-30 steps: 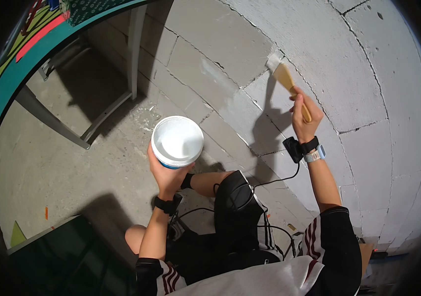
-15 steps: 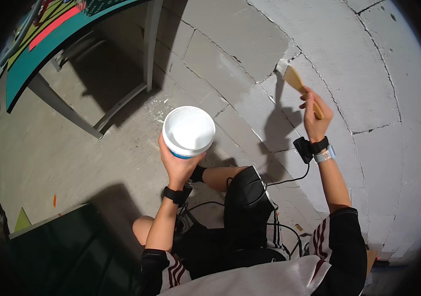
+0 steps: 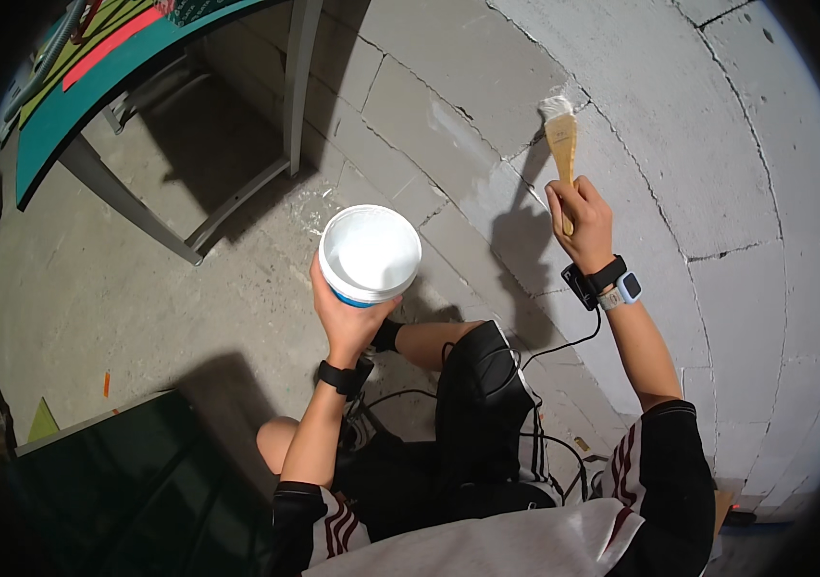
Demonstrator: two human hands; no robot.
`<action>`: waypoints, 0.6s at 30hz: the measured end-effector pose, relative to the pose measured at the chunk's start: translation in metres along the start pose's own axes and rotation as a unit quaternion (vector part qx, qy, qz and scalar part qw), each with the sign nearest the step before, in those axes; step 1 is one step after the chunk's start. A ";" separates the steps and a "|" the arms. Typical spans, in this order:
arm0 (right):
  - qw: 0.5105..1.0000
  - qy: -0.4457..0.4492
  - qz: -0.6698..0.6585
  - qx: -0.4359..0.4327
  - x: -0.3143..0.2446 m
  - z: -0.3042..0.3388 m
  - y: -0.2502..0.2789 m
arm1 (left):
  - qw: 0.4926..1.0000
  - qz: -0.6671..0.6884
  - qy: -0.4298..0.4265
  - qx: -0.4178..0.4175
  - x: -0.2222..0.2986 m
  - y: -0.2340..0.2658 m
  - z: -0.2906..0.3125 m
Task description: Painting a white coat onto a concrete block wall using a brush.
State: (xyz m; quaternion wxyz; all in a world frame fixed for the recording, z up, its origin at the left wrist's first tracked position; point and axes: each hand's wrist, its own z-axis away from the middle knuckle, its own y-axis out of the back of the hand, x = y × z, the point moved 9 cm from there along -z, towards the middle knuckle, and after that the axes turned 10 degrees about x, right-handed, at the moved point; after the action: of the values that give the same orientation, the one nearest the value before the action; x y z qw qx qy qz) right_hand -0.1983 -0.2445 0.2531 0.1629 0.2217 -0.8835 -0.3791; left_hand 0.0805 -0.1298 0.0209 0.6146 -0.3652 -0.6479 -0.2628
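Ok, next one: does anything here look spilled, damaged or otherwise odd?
Yes, two things. Whitish splatter-like marks spot the floor near the foot of the block wall, just past the white tub; possibly spilled paint, though I can't tell. Some block joints also show ragged, dark gaps.

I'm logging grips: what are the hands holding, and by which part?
Left hand: white tub, by its outer wall. Right hand: brush, by its wooden handle.

Small dark print marked the wooden brush [image 3: 561, 152], between one and two o'clock, and pale print the green box [image 3: 196, 9], near eleven; neither was legible.
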 end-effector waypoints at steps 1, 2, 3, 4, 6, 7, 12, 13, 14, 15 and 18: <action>1.000 -0.008 -0.025 -0.016 -0.001 -0.003 -0.001 | 1.000 0.009 -0.002 0.001 0.001 0.000 0.001; 0.999 -0.003 -0.043 -0.010 -0.002 -0.006 0.001 | 1.000 0.010 -0.002 0.000 0.002 0.000 0.001; 0.999 -0.003 -0.042 -0.010 -0.003 -0.012 0.005 | 1.000 0.006 0.001 -0.001 0.002 0.001 0.002; 0.999 0.012 -0.028 0.039 -0.010 -0.022 0.017 | 1.000 0.000 0.004 0.001 0.001 0.003 0.002; 0.991 0.034 -0.003 0.131 -0.016 -0.038 0.036 | 1.000 -0.004 0.004 0.004 -0.001 0.006 0.001; 0.989 0.005 0.003 0.147 -0.009 -0.043 0.040 | 1.000 -0.005 0.003 0.004 -0.001 0.005 0.000; 0.992 -0.010 0.044 0.119 0.007 -0.005 0.010 | 1.000 -0.015 -0.001 0.007 0.002 0.002 -0.002; 0.994 -0.019 0.032 0.100 0.002 0.000 0.005 | 1.000 -0.022 0.005 0.006 0.003 0.002 -0.001; 0.997 -0.030 0.003 0.077 0.000 0.002 0.000 | 1.000 -0.020 0.004 0.008 0.004 0.003 -0.001; 0.997 -0.041 -0.025 0.054 0.001 0.003 -0.005 | 1.000 -0.024 0.006 0.009 0.005 0.003 -0.002; 0.995 -0.049 -0.057 0.068 -0.005 -0.008 0.005 | 1.000 -0.026 0.010 0.012 0.006 0.008 0.000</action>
State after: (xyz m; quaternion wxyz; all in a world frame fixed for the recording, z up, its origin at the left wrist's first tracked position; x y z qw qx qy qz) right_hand -0.1921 -0.2434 0.2613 0.0823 0.2639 -0.9001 -0.3369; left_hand 0.0867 -0.1239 0.0258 0.6185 -0.3382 -0.6541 -0.2743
